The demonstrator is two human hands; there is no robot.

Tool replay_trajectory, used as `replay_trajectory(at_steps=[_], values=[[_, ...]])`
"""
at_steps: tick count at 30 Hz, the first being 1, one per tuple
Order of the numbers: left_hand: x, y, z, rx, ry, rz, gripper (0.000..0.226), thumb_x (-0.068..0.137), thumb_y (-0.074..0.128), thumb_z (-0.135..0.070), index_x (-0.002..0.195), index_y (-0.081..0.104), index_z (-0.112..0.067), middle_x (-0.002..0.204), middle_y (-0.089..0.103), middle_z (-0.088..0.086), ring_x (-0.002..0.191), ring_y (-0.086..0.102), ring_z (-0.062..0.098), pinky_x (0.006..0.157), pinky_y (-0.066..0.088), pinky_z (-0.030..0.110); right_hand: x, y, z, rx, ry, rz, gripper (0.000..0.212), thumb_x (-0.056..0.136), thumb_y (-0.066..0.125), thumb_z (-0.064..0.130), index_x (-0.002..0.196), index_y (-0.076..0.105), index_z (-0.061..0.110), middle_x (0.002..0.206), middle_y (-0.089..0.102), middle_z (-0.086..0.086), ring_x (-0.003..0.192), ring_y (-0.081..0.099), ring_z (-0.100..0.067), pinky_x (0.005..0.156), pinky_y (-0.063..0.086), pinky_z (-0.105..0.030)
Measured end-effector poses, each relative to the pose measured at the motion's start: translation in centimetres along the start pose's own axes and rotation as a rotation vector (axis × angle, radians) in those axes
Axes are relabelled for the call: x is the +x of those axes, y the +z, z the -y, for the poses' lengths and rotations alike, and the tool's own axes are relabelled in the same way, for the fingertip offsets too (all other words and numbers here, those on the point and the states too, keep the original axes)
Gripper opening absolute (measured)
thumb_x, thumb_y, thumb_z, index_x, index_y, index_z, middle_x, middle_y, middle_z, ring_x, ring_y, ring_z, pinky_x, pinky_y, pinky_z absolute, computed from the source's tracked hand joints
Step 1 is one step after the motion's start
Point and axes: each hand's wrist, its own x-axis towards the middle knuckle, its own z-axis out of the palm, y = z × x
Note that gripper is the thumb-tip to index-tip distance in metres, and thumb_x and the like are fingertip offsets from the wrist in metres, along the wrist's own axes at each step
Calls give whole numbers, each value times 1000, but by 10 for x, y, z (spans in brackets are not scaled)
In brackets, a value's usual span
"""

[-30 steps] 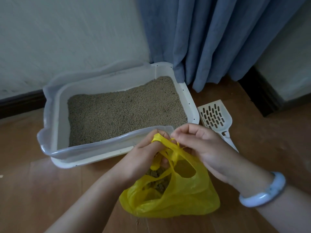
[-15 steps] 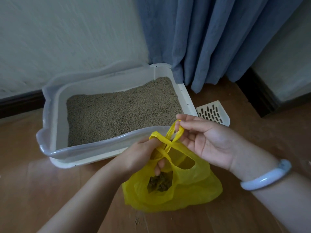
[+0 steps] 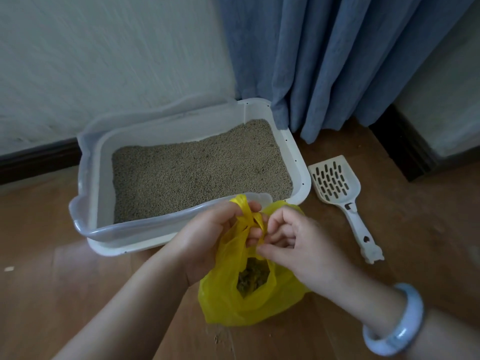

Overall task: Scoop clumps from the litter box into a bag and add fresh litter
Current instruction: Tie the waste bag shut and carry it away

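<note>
While the bag (image 3: 233, 305) sits on the floor (image 3: 52, 281), just in front of the box (image 3: 102, 178), we see both hands working at its top. The left hand (image 3: 207, 240) has its fingers curled round one yellow handle, and this handle comes out above the fist as a twisted strip. The right hand (image 3: 301, 248) is also closed on the bag: it pinches the other handle between the thumb and the bent fingers. The two handles cross each other in the small gap between the hands. Whether a knot is already made there, we cannot tell.

Below the hands the mouth of the bag is open a little, and through it we see the dark clumps (image 3: 250, 280) lying at the bottom. The upper part of the bag reaches up in front of the near rim of the box.

The box is white with a clear rim, and it stands near the wall (image 3: 104, 61). The litter (image 3: 197, 172) inside it is pale and grainy, and it lies higher toward the far right corner. The scoop (image 3: 337, 185) lies flat on the floor just to the right of the box, apart from both hands, with its slotted blade toward the curtain (image 3: 337, 61) and its handle toward us. The blue curtain hangs down to the far right corner of the box.

On the right wrist there is a pale bracelet (image 3: 400, 331). A few grains lie on the floor in front of the bag.
</note>
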Motion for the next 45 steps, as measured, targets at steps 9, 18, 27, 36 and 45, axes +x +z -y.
replay_trajectory(at_steps=[9,18,27,36,45], values=[[-12,-7,4,433,394,137,34,65,70,-7,96,59,2,83,68,2,81,64,12,73,50,21,15,0,-1,-373,-235,-93,29,72,71,26,94,51,23,66,59,12,59,58,-3,53,46,-22],[0,-15,14,524,511,13,16,72,73,-26,81,68,-14,80,67,4,77,62,12,72,52,25,34,-10,0,-786,-407,81,43,79,54,46,116,55,24,101,64,5,93,58,-19,76,46,-37],[8,-15,20,823,752,-195,29,93,45,-38,99,70,-24,97,62,-6,89,63,16,78,51,33,38,-5,-11,-33,-102,28,29,90,52,2,103,65,24,65,65,2,64,64,-10,67,51,-26],[2,-18,34,1002,697,-428,34,85,42,-56,92,71,-39,67,63,-27,62,56,-11,54,39,15,30,-11,-2,628,108,-97,21,77,61,13,95,71,8,100,72,-12,101,66,-23,92,52,-34],[1,-11,34,419,371,-134,31,85,51,-32,107,72,-23,115,69,-8,112,61,8,94,47,25,42,-23,9,1240,274,-153,16,76,45,2,85,58,7,57,49,-2,47,50,-11,62,59,-30]])
